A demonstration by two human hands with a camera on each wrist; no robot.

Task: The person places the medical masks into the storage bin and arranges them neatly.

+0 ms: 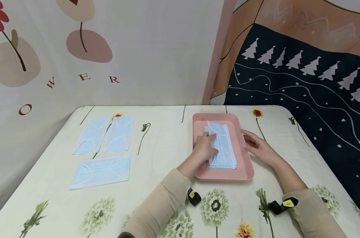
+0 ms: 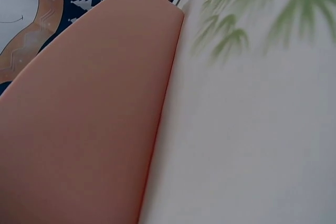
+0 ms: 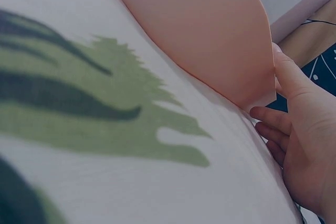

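Note:
In the head view, a stack of light blue pleated face masks [image 1: 223, 158] lies lengthwise in a shallow pink tray [image 1: 243, 170]. White ear loops curve over the top mask. My left hand [image 1: 204, 148] reaches over the tray's left side, thumb and index fingertip on the upper mask. Whether they pinch it I cannot tell. My right hand [image 1: 259, 148] is at the tray's right edge, with thumb and fingers against the outer wall. The right wrist view shows this hand [image 3: 310, 129] beside the tray's corner [image 3: 231, 35]. Only the tray's outer wall [image 2: 94, 108] shows large in the left wrist view.
Three single masks lie on the left of the table: two upright side by side, a left one [image 1: 90, 135] and a right one [image 1: 119, 134], and one crosswise [image 1: 101, 172] below. A flower-print cloth [image 1: 159, 185] covers the table. Patterned curtains [image 1: 156, 56] stand behind it.

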